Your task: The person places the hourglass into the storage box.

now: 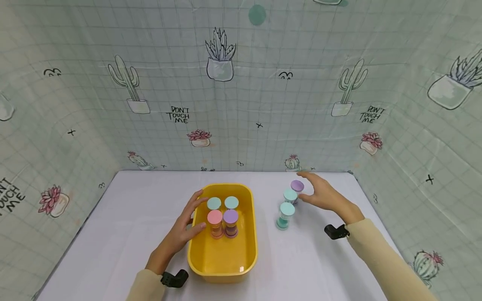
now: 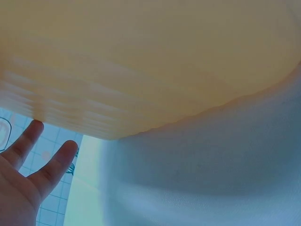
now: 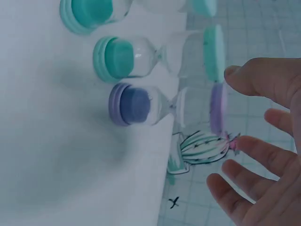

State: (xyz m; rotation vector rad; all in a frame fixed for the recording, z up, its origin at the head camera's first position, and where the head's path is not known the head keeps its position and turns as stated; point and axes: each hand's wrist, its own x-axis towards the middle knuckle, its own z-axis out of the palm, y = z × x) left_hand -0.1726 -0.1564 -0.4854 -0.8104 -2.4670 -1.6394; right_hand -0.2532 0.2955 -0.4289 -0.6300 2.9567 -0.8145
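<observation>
With the tub touched by the loosely spread left hand, the purple hourglass at the tub's 2 o'clock could be toppled if brushed by the right hand, spread wide and empty.

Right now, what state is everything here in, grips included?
Yellow tub: lidless, upright.
Pink hourglass inside: upright.
Purple hourglass inside: upright.
Two teal hourglasses inside: upright, partly hidden.
Purple hourglass outside: upright, sand at bottom.
Two teal hourglasses outside: upright, sand at bottom.
Left grip: spread at tub's left rim.
Right grip: spread near outside purple hourglass.
</observation>
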